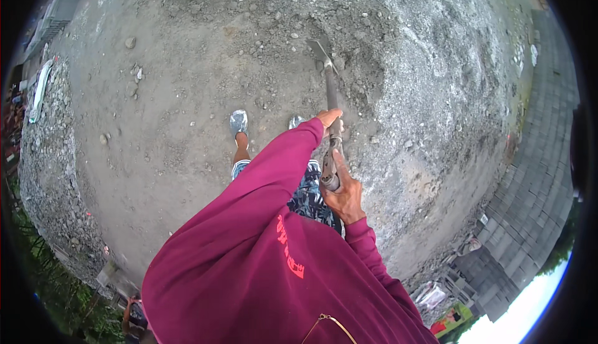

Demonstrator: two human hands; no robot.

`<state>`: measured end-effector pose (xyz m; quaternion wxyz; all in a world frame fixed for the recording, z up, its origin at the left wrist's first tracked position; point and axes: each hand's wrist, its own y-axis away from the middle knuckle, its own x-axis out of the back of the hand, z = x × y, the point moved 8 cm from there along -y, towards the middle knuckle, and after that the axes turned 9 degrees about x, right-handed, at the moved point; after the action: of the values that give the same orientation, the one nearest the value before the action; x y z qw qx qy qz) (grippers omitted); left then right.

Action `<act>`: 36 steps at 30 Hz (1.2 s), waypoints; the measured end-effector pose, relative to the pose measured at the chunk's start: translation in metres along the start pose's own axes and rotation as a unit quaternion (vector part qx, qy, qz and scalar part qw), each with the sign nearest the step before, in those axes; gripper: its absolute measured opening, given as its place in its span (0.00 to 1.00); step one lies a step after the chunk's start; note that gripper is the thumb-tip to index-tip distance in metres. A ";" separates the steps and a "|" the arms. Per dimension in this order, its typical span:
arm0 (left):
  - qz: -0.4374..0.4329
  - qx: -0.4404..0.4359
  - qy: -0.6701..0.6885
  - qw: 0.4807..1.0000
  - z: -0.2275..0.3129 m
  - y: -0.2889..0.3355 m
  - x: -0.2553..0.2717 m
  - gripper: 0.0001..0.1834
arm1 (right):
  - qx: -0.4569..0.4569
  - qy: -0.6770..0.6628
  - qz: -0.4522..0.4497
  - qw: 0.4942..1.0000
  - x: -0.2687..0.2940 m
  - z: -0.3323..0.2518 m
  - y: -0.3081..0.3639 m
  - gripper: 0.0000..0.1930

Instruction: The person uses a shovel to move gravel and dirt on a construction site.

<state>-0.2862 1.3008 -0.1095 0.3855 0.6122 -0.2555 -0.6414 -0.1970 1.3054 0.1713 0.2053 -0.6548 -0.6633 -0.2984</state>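
Note:
A shovel [332, 89] with a long shaft slants away from me, its metal blade [319, 50] set against loose grey soil and partly hidden by it. My left hand [330, 120] is wrapped round the middle of the shaft. Nearer my body, my right hand [346, 196] is closed on the worn grip at the shaft's near end, thumb lying along it. Both arms wear maroon sleeves. Crumbly dirt [358, 54] is heaped around and to the right of the blade.
My feet, one in a grey shoe [238, 122], stand on packed ground just left of the shovel. Whitish rubble [442, 89] spreads on the right, before stacked grey paving blocks [539, 138]. A gravel strip [47, 169] runs along the left. Another person [132, 319] shows at lower left.

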 end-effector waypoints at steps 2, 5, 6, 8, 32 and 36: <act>0.090 -0.005 -0.120 0.989 0.004 0.008 0.026 0.12 | 0.007 -0.084 0.026 0.996 -0.008 -0.008 -0.003 0.42; 0.242 -0.013 -0.320 0.916 0.020 0.034 0.064 0.14 | -0.035 -0.224 0.064 0.972 -0.003 -0.022 0.002 0.41; 0.269 -0.009 -0.337 0.902 0.019 0.047 0.077 0.14 | -0.107 -0.287 0.049 0.951 -0.005 -0.015 0.009 0.39; 0.316 -0.011 -0.377 0.871 0.031 0.073 0.097 0.16 | -0.168 -0.409 0.043 0.896 0.000 -0.015 0.004 0.37; 0.384 -0.179 0.163 0.891 0.031 0.364 0.418 0.15 | 0.130 0.066 -0.173 0.974 -0.103 -0.237 -0.139 0.28; 0.480 -0.130 0.164 0.852 0.005 0.431 0.463 0.13 | 0.068 0.007 -0.181 0.981 -0.087 -0.186 -0.149 0.26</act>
<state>-0.1909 0.6794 -0.0368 0.7576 0.4541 -0.3651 -0.2942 -0.3616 1.1224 0.2315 0.1964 -0.5061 -0.7883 -0.2895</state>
